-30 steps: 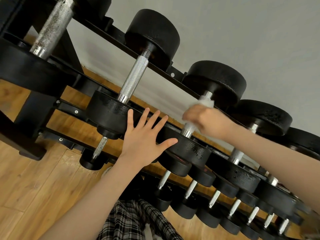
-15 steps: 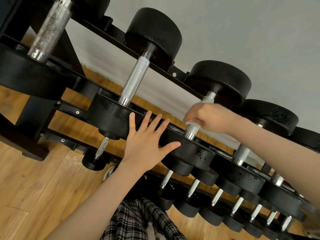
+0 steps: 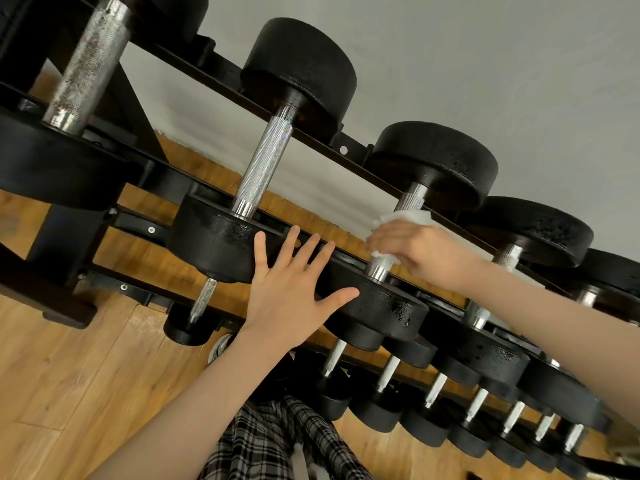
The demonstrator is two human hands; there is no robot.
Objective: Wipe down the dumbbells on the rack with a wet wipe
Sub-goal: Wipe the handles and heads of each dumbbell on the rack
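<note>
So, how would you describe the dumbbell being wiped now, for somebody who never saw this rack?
Look at the top shelf of the black rack. The dumbbell is third from the left there. Only its handle is wrapped in a white wipe, gripped by the right hand.

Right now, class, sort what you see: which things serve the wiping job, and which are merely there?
Job:
- wet wipe
- right hand gripping it round the dumbbell handle
- left hand pressing on the dumbbell head
- rack

Merely there:
- wooden floor
- checked garment
</note>
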